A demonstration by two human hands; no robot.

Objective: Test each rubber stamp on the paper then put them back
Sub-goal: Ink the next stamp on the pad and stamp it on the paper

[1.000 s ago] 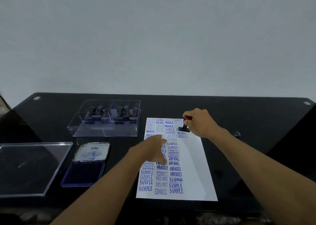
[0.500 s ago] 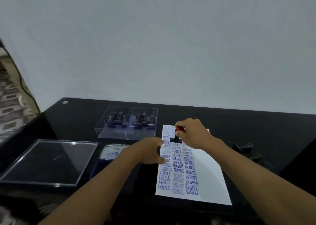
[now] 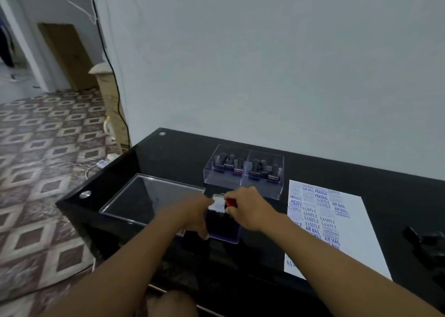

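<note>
The right hand (image 3: 250, 208) grips a rubber stamp (image 3: 230, 202) with a red top. Its fingers curl round the stamp and hold it over the ink pad (image 3: 224, 225). The ink pad is a small open box with a dark blue inside and a pale lid tipped up at its back. I cannot tell if the stamp touches the ink.

The left hand (image 3: 192, 214) rests on the left side of the ink pad. Its fingers reach down along that edge, and I cannot tell if they grip it or just press on it.

Just behind the ink pad stands a clear box (image 3: 243, 172) with two parts. More stamps stand in both parts. To the left of the ink pad lies a flat clear lid (image 3: 149, 196). To the right of the ink pad lies the paper (image 3: 356, 235), white, with many blue words on it like SAMPLE, AIR MAIL and FRAGILE. Further right than the paper are some dark things (image 3: 426, 242) that are too blurry to name.

All of this sits on a shiny black table (image 3: 180, 153). Well to the left of the ink pad, past the table edge, is a floor (image 3: 36, 160) with a diamond pattern.
</note>
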